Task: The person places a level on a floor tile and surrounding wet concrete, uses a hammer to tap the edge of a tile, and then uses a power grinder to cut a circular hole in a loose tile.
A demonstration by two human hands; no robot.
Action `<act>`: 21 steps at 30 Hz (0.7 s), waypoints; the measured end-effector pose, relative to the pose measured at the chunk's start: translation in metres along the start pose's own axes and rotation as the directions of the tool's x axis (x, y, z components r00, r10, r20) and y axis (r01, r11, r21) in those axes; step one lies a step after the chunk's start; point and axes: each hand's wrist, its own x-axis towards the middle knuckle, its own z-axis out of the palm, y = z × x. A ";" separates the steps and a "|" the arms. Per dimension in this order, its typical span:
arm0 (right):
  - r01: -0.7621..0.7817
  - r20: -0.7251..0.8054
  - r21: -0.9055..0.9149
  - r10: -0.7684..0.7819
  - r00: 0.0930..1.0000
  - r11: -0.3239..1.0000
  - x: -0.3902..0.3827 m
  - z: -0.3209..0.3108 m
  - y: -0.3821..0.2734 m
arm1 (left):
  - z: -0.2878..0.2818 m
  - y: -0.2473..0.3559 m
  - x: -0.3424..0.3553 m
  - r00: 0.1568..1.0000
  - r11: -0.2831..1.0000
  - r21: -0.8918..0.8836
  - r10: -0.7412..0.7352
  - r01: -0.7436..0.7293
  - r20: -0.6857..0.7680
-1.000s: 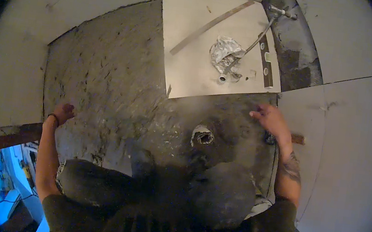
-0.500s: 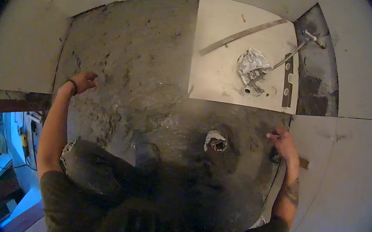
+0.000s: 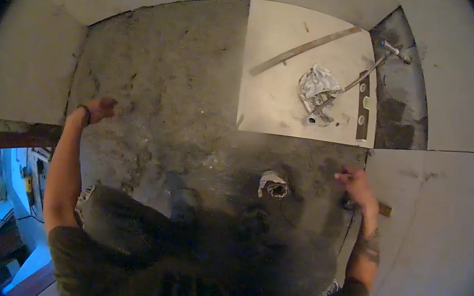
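Note:
My left hand (image 3: pixel 99 110), with a dark bracelet at the wrist, hovers over the rough grey mortar floor (image 3: pixel 169 76) near the left wall. Its fingers are loosely bent and nothing shows in them. Over on the right, my right hand (image 3: pixel 356 187) hangs above the floor's edge by the wall tiles, fingers partly spread, holding nothing visible. Between the hands, closer to the right one, a pipe opening wrapped in pale torn material (image 3: pixel 273 185) rises from the mortar. Beyond it lies one large cream tile (image 3: pixel 271 105), set in the far right part.
On the tile are a spirit level (image 3: pixel 363 104), a wooden strip (image 3: pixel 305 50) and crumpled foil (image 3: pixel 318 86) around a pipe end. A flexible hose (image 3: pixel 364 75) runs to a wall valve (image 3: pixel 397 50). A brownish block (image 3: pixel 385 209) sits beside my right wrist. A doorway opens at lower left.
The view has shifted slightly, moving the tile a little down and left in the picture. Both hands keep nearly the same pose, still apart and empty.

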 end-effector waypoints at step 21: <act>-0.054 -0.044 0.214 0.065 0.997 0.975 0.134 -0.057 -0.158 | -0.027 -0.118 -0.002 0.969 0.768 -0.634 -0.214 0.089 -0.124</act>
